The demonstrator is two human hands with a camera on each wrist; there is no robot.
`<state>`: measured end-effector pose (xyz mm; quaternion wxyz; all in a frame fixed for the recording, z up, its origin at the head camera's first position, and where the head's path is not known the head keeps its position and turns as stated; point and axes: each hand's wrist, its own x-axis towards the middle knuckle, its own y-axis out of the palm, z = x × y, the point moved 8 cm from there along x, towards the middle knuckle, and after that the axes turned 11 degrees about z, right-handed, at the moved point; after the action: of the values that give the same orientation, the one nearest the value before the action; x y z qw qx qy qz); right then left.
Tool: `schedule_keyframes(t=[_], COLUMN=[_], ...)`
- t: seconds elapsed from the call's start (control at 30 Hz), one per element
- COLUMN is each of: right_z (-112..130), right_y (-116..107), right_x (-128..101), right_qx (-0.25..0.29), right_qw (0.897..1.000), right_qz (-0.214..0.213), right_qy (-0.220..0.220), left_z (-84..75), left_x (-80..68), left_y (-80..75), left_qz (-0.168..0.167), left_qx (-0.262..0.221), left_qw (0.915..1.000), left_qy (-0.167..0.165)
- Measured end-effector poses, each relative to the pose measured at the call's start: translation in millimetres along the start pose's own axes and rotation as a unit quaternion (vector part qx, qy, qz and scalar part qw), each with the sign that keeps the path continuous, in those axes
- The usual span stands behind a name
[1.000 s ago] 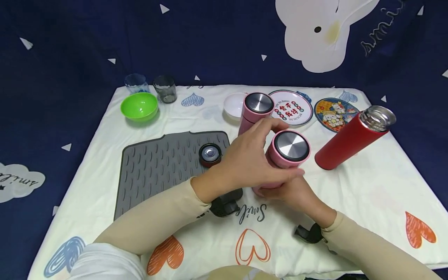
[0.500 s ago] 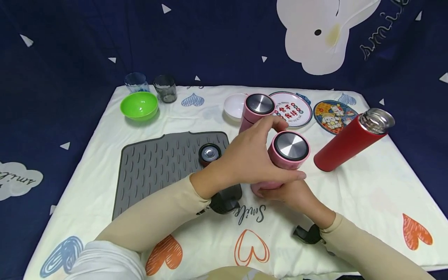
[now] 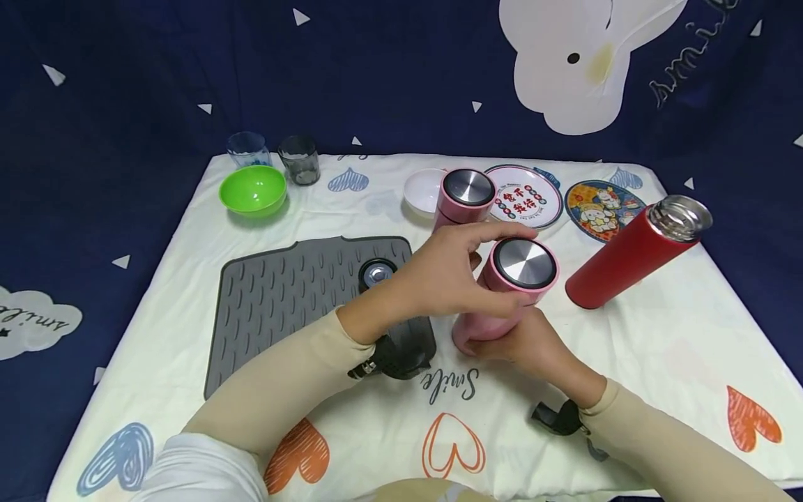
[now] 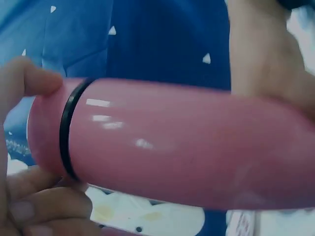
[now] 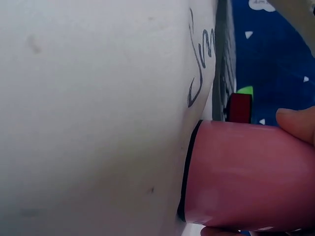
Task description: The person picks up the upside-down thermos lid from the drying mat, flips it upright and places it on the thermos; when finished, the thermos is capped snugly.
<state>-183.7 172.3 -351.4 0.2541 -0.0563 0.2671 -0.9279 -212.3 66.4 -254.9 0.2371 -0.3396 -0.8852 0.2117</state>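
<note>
A pink thermos (image 3: 479, 326) with a steel-topped lid (image 3: 525, 263) stands tilted to the right in front of me. My left hand (image 3: 439, 275) spans the lid, thumb on the near side and forefinger on the far side. In the left wrist view the lid (image 4: 47, 128) sits between thumb and fingers, with a black ring (image 4: 69, 130) between it and the body. Low on the body, my right hand (image 3: 536, 348) grips the thermos. The right wrist view shows its black-edged base (image 5: 189, 172) right at the white cloth.
Behind stands another pink thermos (image 3: 464, 199), lid on. A lidless red thermos (image 3: 617, 261) leans at right. A dark round lid (image 3: 376, 272) lies on the grey mat (image 3: 276, 307). Further back are a green bowl (image 3: 253, 190), glasses (image 3: 300, 162), a white bowl (image 3: 422, 192) and plates (image 3: 527, 199).
My left hand's fingers have shifted round the lid; the forefinger reaches further right along the far side, and the thumb has drawn back a little. The right hand stays in place on the body.
</note>
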Motion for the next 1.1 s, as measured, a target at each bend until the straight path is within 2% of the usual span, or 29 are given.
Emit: schedule_keyframes(t=[0.07, 0.13, 0.2, 0.37, 0.43, 0.5, 0.57, 0.6, 0.67, 0.7, 0.73, 0.8, 0.9, 0.97, 1.03, 1.1], right_z=[-1, -6, -15, -38, -40, -37, -33, -33, -34, -35, -36, -38, -22, -10, 1, 1], right_y=[1, 1, 1, 3, 4, 4, 2, 0, -3, -4, -5, -6, -6, -5, -4, -3], right_x=[0, 3, 5, 5, 5, 7, 8, 9, 9, 8, 7, 5, 3, 3, 3, 2], right_qx=[0.003, -0.002, -0.002, -0.002, -0.012, -0.02, -0.037, -0.048, -0.042, -0.039, -0.038, -0.028, -0.028, -0.025, -0.023, -0.015], right_qw=[1.0, 1.0, 0.999, 1.0, 1.0, 0.999, 0.999, 0.998, 0.999, 0.999, 0.999, 1.0, 1.0, 1.0, 1.0, 1.0], right_qz=[0.001, 0.001, 0.001, -0.002, -0.001, 0.001, -0.003, -0.007, -0.01, -0.01, -0.009, -0.007, -0.003, -0.003, -0.004, -0.004], right_qy=[-0.006, -0.027, -0.037, -0.007, -0.01, -0.027, -0.04, -0.04, -0.028, -0.017, -0.009, 0.004, -0.004, -0.018, -0.019, -0.013], left_z=[-1.3, -3.7, -5.9, -5.9, -3.8, -2.0, -0.4, 1.5, 3.8, 5.1, 6.3, 6.5, 0.8, -2.6, -1.1, 3.4], left_x=[0.1, -0.8, -1.3, -0.1, -0.3, -0.6, 0.5, 2.4, 6.3, 8.4, 9.8, 10.1, 3.7, -1.2, -3.3, -2.8], left_y=[-0.4, -1.7, -1.9, 1.7, 2.9, 4.2, 5.3, 6.3, 7.0, 7.1, 6.8, 5.1, 2.4, 1.9, 2.2, 2.2], left_qz=[0.002, -0.015, -0.024, -0.002, -0.015, -0.044, -0.067, -0.066, -0.042, -0.023, -0.007, 0.005, -0.033, -0.064, -0.066, -0.045], left_qx=[0.023, 0.066, 0.083, 0.069, 0.092, 0.105, 0.09, 0.06, -0.004, -0.029, -0.043, -0.025, 0.068, 0.095, 0.057, 0.003], left_qw=[0.9997, 0.9977, 0.9962, 0.9974, 0.9957, 0.9935, 0.9936, 0.9958, 0.9979, 0.998, 0.998, 0.9995, 0.9967, 0.9923, 0.9952, 0.9984], left_qy=[0.001, 0.002, 0.008, 0.021, 0.006, 0.003, 0.013, 0.021, 0.049, 0.052, 0.046, 0.02, -0.032, -0.048, -0.045, -0.032])
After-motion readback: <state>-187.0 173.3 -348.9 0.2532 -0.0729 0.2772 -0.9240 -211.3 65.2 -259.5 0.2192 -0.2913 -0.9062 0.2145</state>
